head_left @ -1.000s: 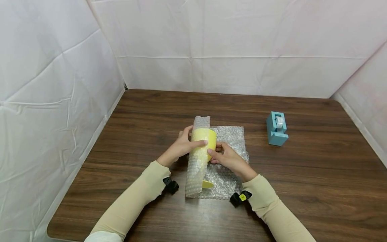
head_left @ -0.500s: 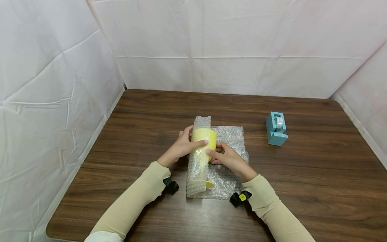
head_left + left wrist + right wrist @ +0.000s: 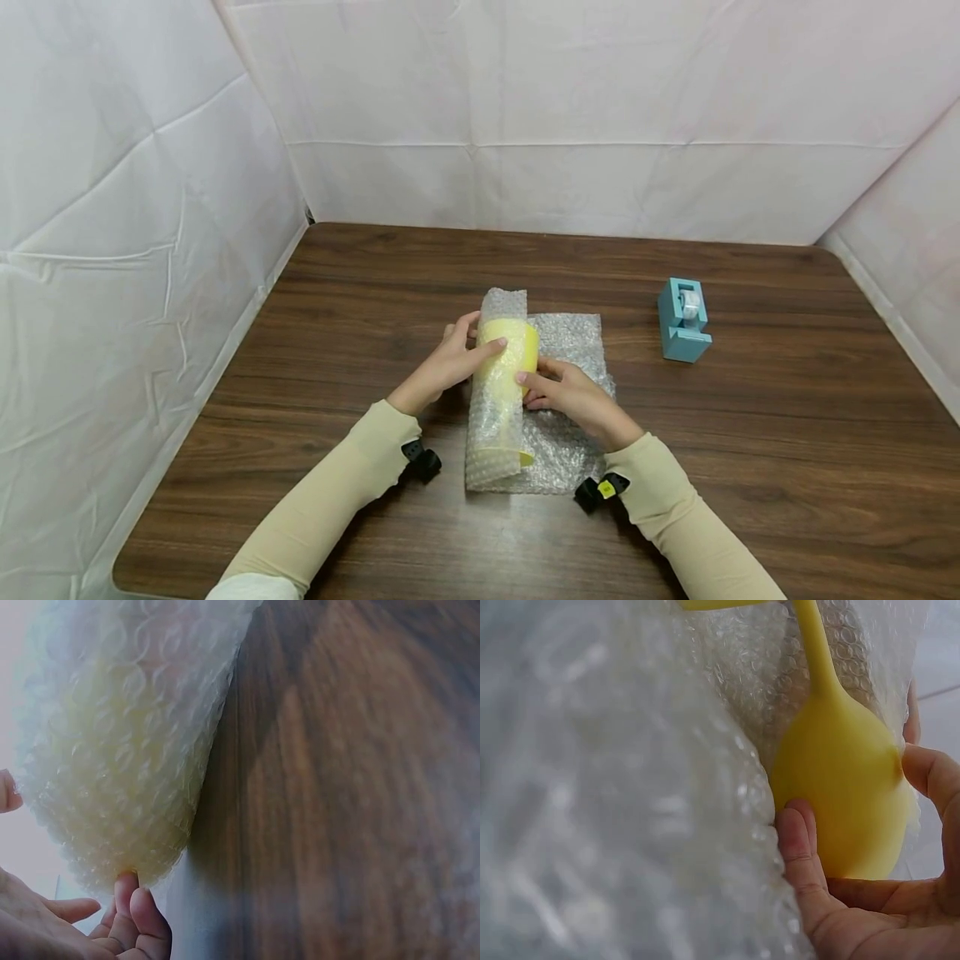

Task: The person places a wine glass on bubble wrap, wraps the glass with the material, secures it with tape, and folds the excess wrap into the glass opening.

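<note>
A yellow wine glass point(image 3: 840, 780) lies on its side on a sheet of bubble wrap point(image 3: 566, 450), its bowl away from me and its foot point(image 3: 527, 459) near. The sheet's left part is folded up over the glass, covering all but a strip along its right. With thumb on top and fingers round the far left side, my left hand point(image 3: 452, 360) holds the wrapped bowl. My right hand point(image 3: 573, 400) grips the bowl from the right, its thumb at the edge of the fold. In the right wrist view, fingertips point(image 3: 795, 836) press the bare bowl.
A blue tape dispenser point(image 3: 684, 321) with a roll of clear tape stands to the right on the brown wooden table point(image 3: 787, 400). White cloth walls point(image 3: 585, 192) rise behind the table and at both sides.
The folded wrap and the glass have rolled slightly right, so the wrap covers more of the bowl and foot. My left thumb has drawn back a little to the left.
</note>
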Demonstrator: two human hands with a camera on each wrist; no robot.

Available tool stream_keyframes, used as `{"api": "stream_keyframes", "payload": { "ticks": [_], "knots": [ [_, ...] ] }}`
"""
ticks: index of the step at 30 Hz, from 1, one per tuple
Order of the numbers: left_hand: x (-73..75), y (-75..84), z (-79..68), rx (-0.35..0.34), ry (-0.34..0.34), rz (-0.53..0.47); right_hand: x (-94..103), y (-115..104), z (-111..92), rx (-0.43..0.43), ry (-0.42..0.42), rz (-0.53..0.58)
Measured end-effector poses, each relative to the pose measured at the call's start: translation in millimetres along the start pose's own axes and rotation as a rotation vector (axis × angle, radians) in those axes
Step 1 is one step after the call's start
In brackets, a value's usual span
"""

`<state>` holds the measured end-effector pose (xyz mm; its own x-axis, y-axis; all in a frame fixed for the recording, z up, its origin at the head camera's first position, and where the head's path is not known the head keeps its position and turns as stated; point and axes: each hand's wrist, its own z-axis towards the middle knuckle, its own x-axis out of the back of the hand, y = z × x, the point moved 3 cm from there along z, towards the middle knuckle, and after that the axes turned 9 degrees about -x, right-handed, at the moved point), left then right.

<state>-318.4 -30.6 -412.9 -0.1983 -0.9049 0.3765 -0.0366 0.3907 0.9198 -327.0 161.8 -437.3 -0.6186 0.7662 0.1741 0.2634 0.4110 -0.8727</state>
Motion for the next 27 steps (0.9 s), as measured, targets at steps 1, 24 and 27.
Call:
{"api": "stream_keyframes", "payload": {
  "ticks": [1,24,27],
  "knots": [
    [0.0,-0.2,0.1,0.0,0.0,-0.004,0.3,0.4,-0.1,-0.003,-0.003,-0.001],
    [1.6,2.5,-2.3,-0.037,-0.012,-0.136,8.7,5.1,-5.8,-0.026,-0.014,0.014],
    [1.3,2.4,-2.2,-0.042,-0.01,-0.133,9.4,4.9,-7.0,-0.033,-0.007,0.011]
  ]
}}
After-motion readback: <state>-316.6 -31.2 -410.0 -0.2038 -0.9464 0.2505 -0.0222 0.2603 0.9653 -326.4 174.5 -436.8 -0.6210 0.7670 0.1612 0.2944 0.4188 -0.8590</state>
